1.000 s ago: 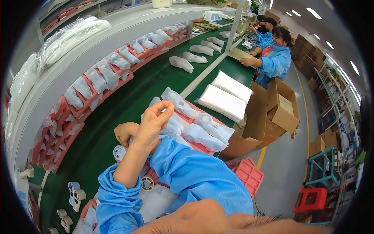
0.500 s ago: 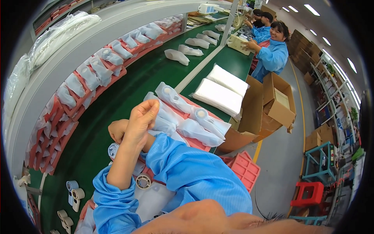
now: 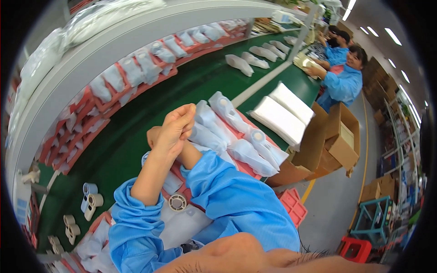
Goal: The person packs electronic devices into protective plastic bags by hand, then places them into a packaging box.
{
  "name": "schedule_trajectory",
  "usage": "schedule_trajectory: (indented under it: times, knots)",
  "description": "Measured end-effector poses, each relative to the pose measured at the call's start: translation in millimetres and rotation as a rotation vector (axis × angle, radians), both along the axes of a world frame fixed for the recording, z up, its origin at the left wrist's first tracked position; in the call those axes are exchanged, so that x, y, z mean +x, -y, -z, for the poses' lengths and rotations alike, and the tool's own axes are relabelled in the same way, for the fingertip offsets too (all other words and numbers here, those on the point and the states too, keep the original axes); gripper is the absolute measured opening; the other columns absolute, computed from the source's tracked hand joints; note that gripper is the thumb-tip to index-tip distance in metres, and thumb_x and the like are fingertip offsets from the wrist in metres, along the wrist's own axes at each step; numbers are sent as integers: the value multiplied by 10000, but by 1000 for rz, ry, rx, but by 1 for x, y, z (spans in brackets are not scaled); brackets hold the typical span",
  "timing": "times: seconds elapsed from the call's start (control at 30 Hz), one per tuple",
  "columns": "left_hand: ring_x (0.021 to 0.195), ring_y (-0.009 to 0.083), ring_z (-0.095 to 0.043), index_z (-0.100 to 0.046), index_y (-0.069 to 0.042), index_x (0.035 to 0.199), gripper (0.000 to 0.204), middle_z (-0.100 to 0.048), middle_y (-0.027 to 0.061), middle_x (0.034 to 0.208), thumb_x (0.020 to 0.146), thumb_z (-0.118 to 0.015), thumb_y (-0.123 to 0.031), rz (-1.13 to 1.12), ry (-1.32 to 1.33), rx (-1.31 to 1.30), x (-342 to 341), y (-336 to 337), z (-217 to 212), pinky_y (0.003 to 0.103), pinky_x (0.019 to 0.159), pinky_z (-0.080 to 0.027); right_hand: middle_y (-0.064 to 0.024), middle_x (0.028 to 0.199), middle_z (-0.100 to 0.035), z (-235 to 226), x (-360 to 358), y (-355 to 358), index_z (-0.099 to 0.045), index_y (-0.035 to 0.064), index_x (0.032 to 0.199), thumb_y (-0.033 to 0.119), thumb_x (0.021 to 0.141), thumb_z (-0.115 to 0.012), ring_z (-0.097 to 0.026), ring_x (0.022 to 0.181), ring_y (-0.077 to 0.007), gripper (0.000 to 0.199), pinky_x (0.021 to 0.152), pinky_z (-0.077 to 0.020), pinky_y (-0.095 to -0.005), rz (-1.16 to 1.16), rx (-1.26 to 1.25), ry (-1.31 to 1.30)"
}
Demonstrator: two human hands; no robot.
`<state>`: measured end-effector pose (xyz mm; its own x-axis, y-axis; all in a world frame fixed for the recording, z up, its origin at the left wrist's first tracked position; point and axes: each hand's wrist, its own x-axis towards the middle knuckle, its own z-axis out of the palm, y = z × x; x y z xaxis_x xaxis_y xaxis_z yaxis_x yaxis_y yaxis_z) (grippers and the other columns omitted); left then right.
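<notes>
Left hand (image 3: pixel 179 123) pinched closed; right hand (image 3: pixel 154 133) behind it, state hard to tell. Frosted-white wrapped pieces (image 3: pixel 249 156) lie rightward on a pink plastic tray (image 3: pixel 236 133), near the edge of the green surface (image 3: pixel 119 148), roomier leftward.

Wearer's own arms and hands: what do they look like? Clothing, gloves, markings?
Left sleeve and right sleeve: bright blue, slightly shiny, loose, creased, bunched up to leave both forearms bare. Left hand: no glove, no watch visible. Right hand: ungloved where visible, partly hidden.
</notes>
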<state>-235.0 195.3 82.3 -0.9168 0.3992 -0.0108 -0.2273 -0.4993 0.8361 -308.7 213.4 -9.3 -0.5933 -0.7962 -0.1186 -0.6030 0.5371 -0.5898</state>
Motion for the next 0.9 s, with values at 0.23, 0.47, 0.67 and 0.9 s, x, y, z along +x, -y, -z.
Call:
schedule_trajectory:
  times: [0.23, 0.47, 0.67, 0.9]
  knots:
    - [521, -3, -301, -601, -106, 986, 135, -526, -69, 853, 936, -654, -219, -171, -34, 3, -7, 66, 8, 165, 418, -186, -83, 642, -670, 1, -9, 14, -707, 33, 666, 134, 567, -792, -642, 563, -221, 165, 514, -502, -338, -139, 66, 92]
    - [526, 14, -343, -608, -72, 1094, 214, -546, -52, 883, 923, -661, -190, -432, -58, -238, -30, 133, 27, 179, 420, -225, -91, 664, -694, 13, -24, 20, -737, 39, 705, 122, 519, -813, -659, 593, -219, 217, 568, -532, -338, -237, 113, 142]
    - [594, 121, -542, -558, -41, 1273, 400, -656, 45, 945, 895, -651, -134, -948, -221, -1122, -38, 187, 88, 250, 527, -416, -58, 679, -707, 16, -25, 18, -759, 59, 739, 134, 563, -804, -659, 612, -170, 196, 587, -528, -296, -210, 103, 118]
    - [687, 168, -627, -531, -79, 1310, 444, -680, 123, 987, 883, -650, -103, -961, -387, -1415, 9, 232, 91, 274, 663, -480, -105, 742, -720, 17, -27, 19, -755, 32, 782, 123, 575, -818, -679, 657, -214, 235, 633, -548, -329, -134, 88, 201]
